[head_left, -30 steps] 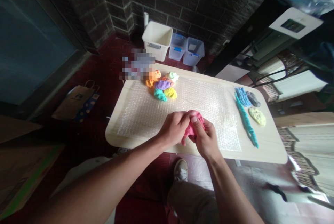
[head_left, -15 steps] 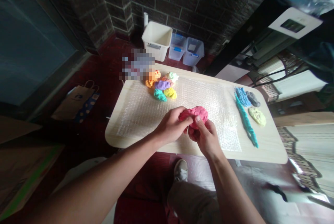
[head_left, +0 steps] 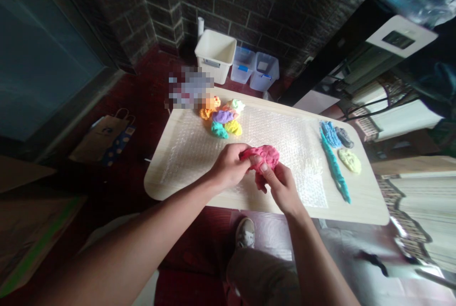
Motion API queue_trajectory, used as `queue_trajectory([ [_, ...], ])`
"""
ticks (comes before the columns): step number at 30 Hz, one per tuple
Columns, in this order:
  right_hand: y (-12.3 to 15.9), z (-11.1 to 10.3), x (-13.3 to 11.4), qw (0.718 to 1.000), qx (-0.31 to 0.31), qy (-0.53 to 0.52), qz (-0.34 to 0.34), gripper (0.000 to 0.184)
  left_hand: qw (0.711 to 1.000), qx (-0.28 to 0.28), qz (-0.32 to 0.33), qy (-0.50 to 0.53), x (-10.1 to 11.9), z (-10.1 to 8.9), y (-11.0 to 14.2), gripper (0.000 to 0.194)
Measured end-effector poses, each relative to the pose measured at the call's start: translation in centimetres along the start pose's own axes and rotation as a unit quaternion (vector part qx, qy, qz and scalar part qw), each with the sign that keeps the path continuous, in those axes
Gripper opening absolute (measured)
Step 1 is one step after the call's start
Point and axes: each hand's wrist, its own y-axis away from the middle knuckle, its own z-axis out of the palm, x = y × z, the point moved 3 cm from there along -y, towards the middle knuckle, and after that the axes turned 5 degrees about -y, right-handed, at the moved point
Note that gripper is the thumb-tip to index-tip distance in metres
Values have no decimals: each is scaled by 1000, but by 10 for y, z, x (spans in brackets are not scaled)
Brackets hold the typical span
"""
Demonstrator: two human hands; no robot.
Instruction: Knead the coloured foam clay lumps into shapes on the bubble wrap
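Observation:
A lump of pink modelling clay [head_left: 268,155] is held between both hands above the front half of the table [head_left: 156,183]. My left hand [head_left: 233,163] grips its left side, thumb pressed on the surface. On the right, my right hand [head_left: 281,182] pinches it with the thumb on top and fingers curled beneath. The clay looks uneven and dented. Under the hands lies a sheet of bubble wrap [head_left: 188,154]. Beyond them sit purple clay [head_left: 223,116], yellow clay [head_left: 233,128], green clay [head_left: 219,129], orange clay [head_left: 205,114] and pale mint clay [head_left: 236,105].
At the table's right end lie a long teal clay roll [head_left: 335,166], blue clay [head_left: 330,134], grey clay [head_left: 344,138] and pale yellow clay [head_left: 349,160]. A white bin [head_left: 215,54] and two clear boxes [head_left: 264,71] stand behind. A paper bag [head_left: 103,137] is on the floor at left.
Both hands and the pink clay have shifted slightly left. The clay's outline has changed, and the right thumb has moved left over it.

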Motion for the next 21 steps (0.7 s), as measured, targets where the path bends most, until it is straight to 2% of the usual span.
queue_trajectory([
  [4,1,1,-3,1000,-25,-12,-10,40,994,-2,-24,111,1,2,1,34],
  [7,1,1,-2,998,-4,-40,-39,42,974,-59,-49,212,3,9,3,37],
  [10,-1,1,1,997,10,-48,-52,47,960,-125,-66,243,3,17,5,40],
  [13,-2,-1,3,998,16,-31,-50,49,957,-137,-46,250,0,19,5,38],
  [15,-2,-4,4,999,19,-4,-41,50,967,-130,-21,219,-3,17,3,37],
  [17,-1,-9,4,997,37,61,-34,52,988,-88,9,127,-7,13,1,36],
  [19,0,-16,3,988,81,125,-42,52,999,-35,31,8,-10,8,0,32],
  [21,0,-22,1,982,127,129,-58,51,996,-4,38,-85,-10,4,0,28],
])
